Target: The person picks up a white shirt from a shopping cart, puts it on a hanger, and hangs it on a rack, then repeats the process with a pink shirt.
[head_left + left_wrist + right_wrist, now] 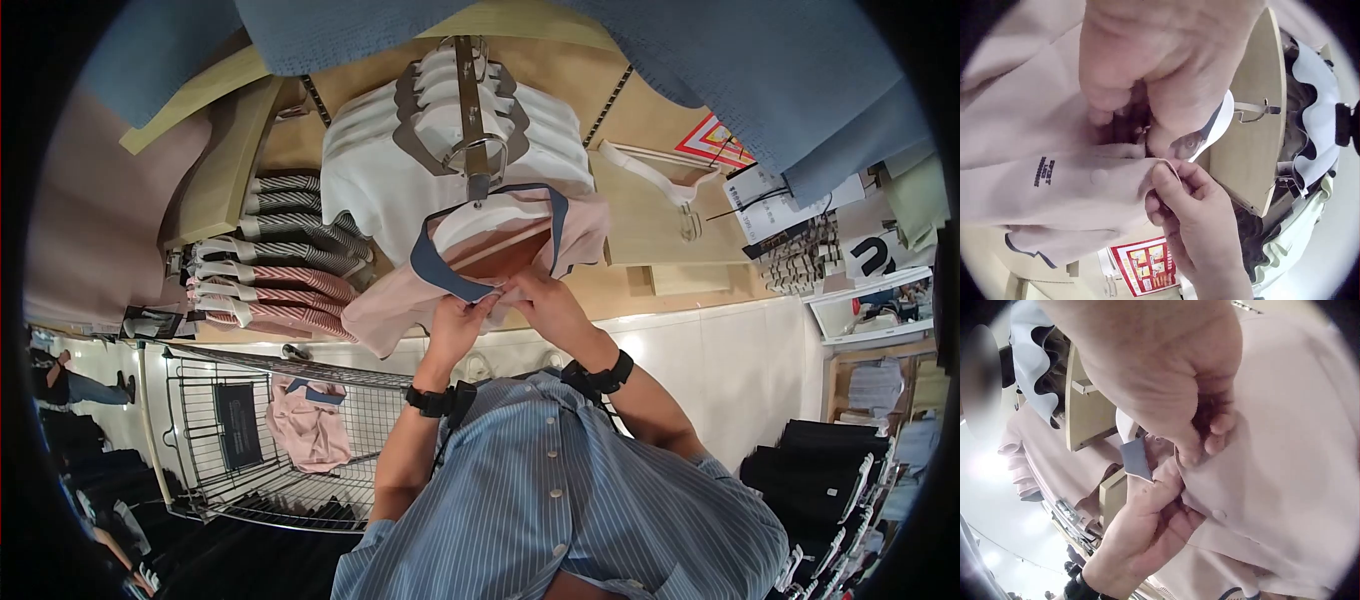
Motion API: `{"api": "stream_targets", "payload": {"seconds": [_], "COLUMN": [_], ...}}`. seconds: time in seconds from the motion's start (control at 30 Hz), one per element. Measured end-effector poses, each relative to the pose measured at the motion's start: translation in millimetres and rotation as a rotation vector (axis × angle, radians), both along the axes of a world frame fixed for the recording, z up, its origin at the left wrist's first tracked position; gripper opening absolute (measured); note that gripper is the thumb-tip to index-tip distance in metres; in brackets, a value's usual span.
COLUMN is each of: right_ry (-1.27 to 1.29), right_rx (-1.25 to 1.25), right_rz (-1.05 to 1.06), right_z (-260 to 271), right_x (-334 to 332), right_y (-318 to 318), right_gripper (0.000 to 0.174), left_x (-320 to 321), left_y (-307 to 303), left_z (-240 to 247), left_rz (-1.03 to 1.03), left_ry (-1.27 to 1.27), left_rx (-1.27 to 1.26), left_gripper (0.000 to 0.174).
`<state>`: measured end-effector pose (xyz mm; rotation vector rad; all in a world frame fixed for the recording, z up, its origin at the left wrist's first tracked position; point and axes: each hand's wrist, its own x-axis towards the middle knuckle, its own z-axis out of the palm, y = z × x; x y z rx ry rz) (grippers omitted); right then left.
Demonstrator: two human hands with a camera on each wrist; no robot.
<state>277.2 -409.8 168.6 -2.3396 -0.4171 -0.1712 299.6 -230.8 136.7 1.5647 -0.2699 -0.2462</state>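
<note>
A pale pink polo shirt [385, 312] with a dark blue collar [426, 262] hangs on a white hanger [478, 222] at the front end of a metal display arm. Just below the collar, my left hand [460, 328] pinches one side of the front opening. Beside it, nearly touching, my right hand [552, 312] pinches the other side between thumb and fingers. Small dark lettering [1044, 172] and a button [1099, 177] show on the pink cloth in the left wrist view. In the right wrist view, another button [1219, 514] sits below the fingers.
White shirts [365, 145] hang behind on the same metal arm [468, 110]. Striped garments [285, 230] hang at the left. A wire shopping cart [370, 440] with a pink garment [310, 425] in it stands to my left. Blue cloth [350, 35] hangs overhead. Dark clothes [815, 470] hang at right.
</note>
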Motion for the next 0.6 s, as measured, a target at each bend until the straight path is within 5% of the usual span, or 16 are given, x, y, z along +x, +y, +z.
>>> {"api": "stream_targets", "payload": {"seconds": [0.1, 0.3, 0.5, 0.6], "right_ry": [-0.055, -0.251, -0.343, -0.348], "right_rx": [-0.168, -0.285, -0.281, -0.277], "right_rz": [0.001, 0.032, 0.083, 0.092], "right_z": [18.2, 30.8, 34.7, 32.9], "right_x": [2.5, -1.8, -4.9, -5.0], "right_y": [-0.8, -15.1, -11.9, -13.0], "right_gripper": [0.026, 0.026, 0.019, 0.018], "left_x": [2.4, 0.7, -22.3, -16.5], "left_y": [8.3, 18.0, 25.4, 29.0], "left_z": [-4.3, -10.9, -6.8, 24.1], "left_rz": [0.011, 0.179, 0.719, 0.515], "left_ry": [-0.002, -0.204, -0.397, -0.859], "left_rx": [0.243, 0.219, 0.138, 0.360], "left_gripper": [0.017, 0.017, 0.038, 0.039]}}
